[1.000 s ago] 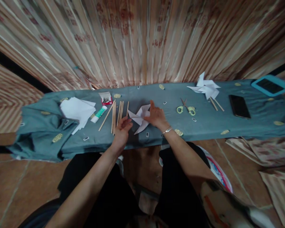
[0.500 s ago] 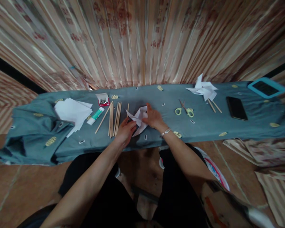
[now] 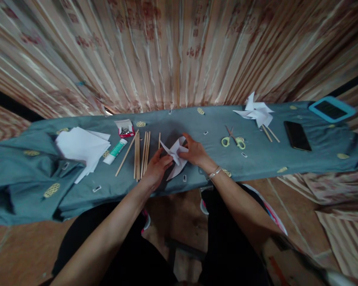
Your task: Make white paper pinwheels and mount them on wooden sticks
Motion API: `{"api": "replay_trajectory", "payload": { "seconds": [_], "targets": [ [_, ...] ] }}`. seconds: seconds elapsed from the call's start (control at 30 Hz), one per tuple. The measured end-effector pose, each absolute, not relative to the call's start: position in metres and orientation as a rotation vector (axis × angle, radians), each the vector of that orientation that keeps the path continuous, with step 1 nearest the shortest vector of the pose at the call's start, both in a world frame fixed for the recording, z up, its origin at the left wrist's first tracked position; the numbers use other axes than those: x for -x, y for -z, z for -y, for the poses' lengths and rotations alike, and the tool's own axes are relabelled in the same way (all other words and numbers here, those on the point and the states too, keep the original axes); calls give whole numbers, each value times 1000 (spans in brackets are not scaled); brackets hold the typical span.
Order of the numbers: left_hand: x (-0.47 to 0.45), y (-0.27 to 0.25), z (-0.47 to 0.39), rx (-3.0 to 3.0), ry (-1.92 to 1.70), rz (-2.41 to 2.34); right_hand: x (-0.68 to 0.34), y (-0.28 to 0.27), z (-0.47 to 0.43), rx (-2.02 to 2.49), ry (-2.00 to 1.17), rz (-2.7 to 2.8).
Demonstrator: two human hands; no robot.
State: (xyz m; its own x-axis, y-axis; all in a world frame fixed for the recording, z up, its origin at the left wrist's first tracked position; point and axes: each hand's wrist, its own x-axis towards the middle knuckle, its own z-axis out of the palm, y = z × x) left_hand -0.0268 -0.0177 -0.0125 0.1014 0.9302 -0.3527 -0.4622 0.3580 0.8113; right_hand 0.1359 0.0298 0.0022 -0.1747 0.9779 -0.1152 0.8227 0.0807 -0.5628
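Note:
A white paper pinwheel (image 3: 176, 152) with curled blades is between my two hands, over the middle of the cloth. My left hand (image 3: 157, 167) grips its left side, thumb near the centre. On the other side, my right hand (image 3: 196, 152) pinches a blade, with a bracelet on that wrist. Left of my left hand lie several wooden sticks (image 3: 141, 155), one of them set at a slant. A pair of scissors (image 3: 233, 137) with yellow-green handles rests to the right of my right hand.
On the cloth-covered table (image 3: 214, 123), white paper sheets (image 3: 80, 147), a glue tube (image 3: 115, 151) and a small red box (image 3: 125, 129) of metal pieces lie left. Finished-looking pinwheels (image 3: 257, 111) on sticks, a black phone (image 3: 297, 136) and a blue-framed tablet (image 3: 332, 109) lie right. A curtain (image 3: 173, 55) hangs behind.
The pinwheel has turned slightly in my hands, its centre now more folded in. My fingers have shifted a little on it. The camera view has tilted slightly.

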Motion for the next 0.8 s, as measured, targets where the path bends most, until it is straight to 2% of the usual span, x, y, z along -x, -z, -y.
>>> {"api": "replay_trajectory", "payload": {
  "seconds": [0.37, 0.8],
  "targets": [
    [26, 9, 7, -764, -1034, -1061, -145, -1, -32, 1733, -845, 1875],
    [24, 6, 8, -765, -1108, -971, -148, -3, -30, 1616, -991, 1669]
  ]
}}
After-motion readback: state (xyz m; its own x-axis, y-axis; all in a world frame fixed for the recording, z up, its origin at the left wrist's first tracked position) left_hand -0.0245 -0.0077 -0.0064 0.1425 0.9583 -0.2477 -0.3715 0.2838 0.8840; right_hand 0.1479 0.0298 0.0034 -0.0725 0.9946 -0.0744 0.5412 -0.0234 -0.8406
